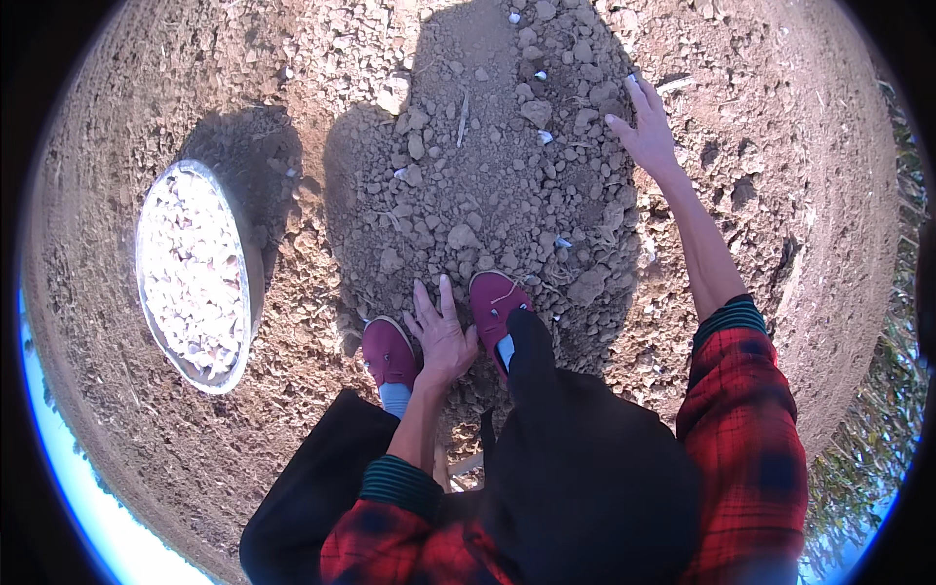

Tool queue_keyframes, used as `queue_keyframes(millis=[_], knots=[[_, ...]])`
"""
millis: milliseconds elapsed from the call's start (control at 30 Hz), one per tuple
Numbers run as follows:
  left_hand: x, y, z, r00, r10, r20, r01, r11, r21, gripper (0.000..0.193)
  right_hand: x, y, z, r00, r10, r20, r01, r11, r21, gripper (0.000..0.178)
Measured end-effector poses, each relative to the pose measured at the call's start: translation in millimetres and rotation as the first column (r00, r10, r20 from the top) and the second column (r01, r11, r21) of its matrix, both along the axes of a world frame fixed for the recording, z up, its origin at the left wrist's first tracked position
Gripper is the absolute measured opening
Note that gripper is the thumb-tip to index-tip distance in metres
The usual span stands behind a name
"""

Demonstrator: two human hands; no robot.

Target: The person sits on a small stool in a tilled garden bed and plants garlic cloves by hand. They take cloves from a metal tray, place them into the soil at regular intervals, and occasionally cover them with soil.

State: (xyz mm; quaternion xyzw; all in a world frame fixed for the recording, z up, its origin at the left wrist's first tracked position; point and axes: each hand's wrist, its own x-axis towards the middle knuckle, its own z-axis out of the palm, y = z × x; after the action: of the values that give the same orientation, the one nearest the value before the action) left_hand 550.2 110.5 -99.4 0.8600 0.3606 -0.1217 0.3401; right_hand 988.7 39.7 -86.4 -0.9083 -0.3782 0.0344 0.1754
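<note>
My right hand [647, 132] reaches out over the loose soil at the far right, its fingers stretched and thumb apart. A small white piece, seemingly a garlic clove [632, 79], shows at its fingertips; whether they touch it I cannot tell. My left hand [445, 338] hangs low between my two maroon shoes, fingers spread, with nothing in it. White cloves lie spaced out on the crumbly soil, one [544, 136] left of my right hand and another [563, 242] closer to my feet. At the left stands a basin [255, 283] heaped with whitish cloves.
Clods and small stones cover the ground, with a larger pale clod [394, 95] farther off. A dry stalk [463, 119] lies ahead of my feet. Green plants [877, 390] line the field's right edge. My shadow falls across the soil in front.
</note>
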Motion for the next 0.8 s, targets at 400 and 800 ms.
queue_keyframes(millis=[400,800], knots=[[5,5,-1,0.995,-0.035,-0.091,0.027,0.996,-0.086,0.108,-104,-112,29,0.990,0.031,-0.136,-0.106,0.801,-0.589,0.089],[0,3,-11,0.995,-0.068,-0.077,0.065,0.997,-0.035,0.106,-194,-186,24,0.928,0.261,-0.264,-0.357,0.822,-0.443,0.067]])
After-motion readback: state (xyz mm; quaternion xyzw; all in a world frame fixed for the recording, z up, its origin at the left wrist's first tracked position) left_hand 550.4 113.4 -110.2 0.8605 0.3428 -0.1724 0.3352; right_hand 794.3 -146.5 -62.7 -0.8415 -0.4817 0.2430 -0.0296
